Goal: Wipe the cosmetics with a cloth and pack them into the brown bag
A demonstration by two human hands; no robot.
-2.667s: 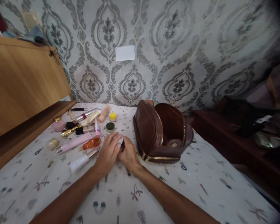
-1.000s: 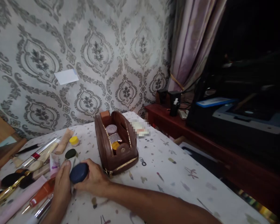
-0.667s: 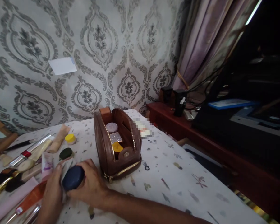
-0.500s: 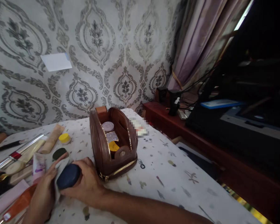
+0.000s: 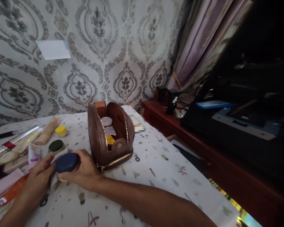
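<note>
My right hand (image 5: 87,173) is wrapped round a small jar with a dark blue lid (image 5: 66,162). Against the jar's left side, my left hand (image 5: 39,175) presses a pale grey-white cloth (image 5: 54,180), its fingers closed on it. Just beyond the hands sits a jar with a dark green lid (image 5: 56,145), and behind that a small yellow-lidded jar (image 5: 61,130). To the right of my right hand stands a brown cosmetic bag (image 5: 95,138), unzipped at the top. Inside it lie a round pale item (image 5: 106,121), a glittery silver item (image 5: 109,130) and something yellow (image 5: 110,139).
Several cosmetics lie on the left of the white patterned cloth, among them a beige tube (image 5: 48,130), a pink-white tube (image 5: 34,156) and an orange tube (image 5: 15,189). A red-brown wooden desk (image 5: 198,154) runs along the right, with a dark screen (image 5: 246,82) above.
The view has tilted slightly, shifting the scene. Both hands remain on the jar and the cloth; the blue lid now appears turned to a flatter, more upright angle.
</note>
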